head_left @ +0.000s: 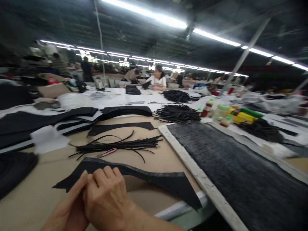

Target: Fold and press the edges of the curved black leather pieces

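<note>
A curved black strip of leather-like material [154,179] lies across the near part of the table, with a greyish band along its upper edge. My right hand [106,195] is closed over its lower edge, left of the middle, knuckles up. Pressed against that hand is my left hand [72,205], its thumb pointing up onto the strip. The fingertips of both hands are hidden. The right end of the strip reaches past the table edge. Just beyond it rest a bundle of thin black strips [120,144] and a small pink-handled tool [108,152].
To the right stands a white-framed board with a dark surface [216,147]. Stacked black pieces [127,111], a white paper [49,139] and a black pile [16,170] lie around. Bottles [207,107] and a yellow box [244,117] stand behind. A person [157,80] sits across.
</note>
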Demonstrator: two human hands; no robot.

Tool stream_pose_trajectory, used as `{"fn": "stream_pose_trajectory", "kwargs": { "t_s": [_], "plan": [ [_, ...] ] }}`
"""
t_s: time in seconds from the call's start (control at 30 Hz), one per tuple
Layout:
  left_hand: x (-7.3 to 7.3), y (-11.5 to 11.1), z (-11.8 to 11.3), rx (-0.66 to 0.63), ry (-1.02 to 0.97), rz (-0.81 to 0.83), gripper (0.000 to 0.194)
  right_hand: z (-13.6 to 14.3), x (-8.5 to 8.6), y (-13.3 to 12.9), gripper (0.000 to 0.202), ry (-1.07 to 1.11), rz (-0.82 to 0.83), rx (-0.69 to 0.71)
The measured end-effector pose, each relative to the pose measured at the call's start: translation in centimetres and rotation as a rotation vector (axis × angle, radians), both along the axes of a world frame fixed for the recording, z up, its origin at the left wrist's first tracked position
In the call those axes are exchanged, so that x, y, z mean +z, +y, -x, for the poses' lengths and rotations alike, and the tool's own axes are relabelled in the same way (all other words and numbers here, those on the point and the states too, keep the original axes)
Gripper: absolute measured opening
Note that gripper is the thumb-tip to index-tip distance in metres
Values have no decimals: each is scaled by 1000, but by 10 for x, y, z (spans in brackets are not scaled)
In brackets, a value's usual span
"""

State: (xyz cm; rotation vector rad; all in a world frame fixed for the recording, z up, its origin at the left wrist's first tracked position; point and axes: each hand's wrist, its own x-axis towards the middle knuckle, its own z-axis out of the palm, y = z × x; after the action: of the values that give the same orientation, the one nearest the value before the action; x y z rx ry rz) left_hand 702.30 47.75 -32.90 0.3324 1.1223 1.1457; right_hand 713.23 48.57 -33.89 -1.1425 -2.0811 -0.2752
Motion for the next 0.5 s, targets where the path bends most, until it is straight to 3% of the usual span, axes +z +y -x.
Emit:
{"fn": "stream_pose_trajectory", "kwargs": {
  "t_s": [0.07,0.13,0.2,0.3,0.37,0.43,0.5],
  "plan": [
    [-8,-8,22,62,0,93,20,25,-20,-6,17,12,121,130],
    [-17,-16,39,65,-13,147,24,34,-27,-16,24,9,238,272],
    [-25,-22,54,23,-41,180,28,24,-27,-26,29,36,336,348],
    [-37,-26,77,10,72,145,40,-20,-33,-38,33,90,350,275],
    [-46,-26,94,49,359,64,51,-59,-49,-42,33,43,225,129],
    [-54,-25,107,152,809,-79,59,-96,-72,-43,31,-157,155,40],
    [-60,-26,112,219,1265,-282,53,-122,-94,-42,33,-277,91,-5]
  ]
}}
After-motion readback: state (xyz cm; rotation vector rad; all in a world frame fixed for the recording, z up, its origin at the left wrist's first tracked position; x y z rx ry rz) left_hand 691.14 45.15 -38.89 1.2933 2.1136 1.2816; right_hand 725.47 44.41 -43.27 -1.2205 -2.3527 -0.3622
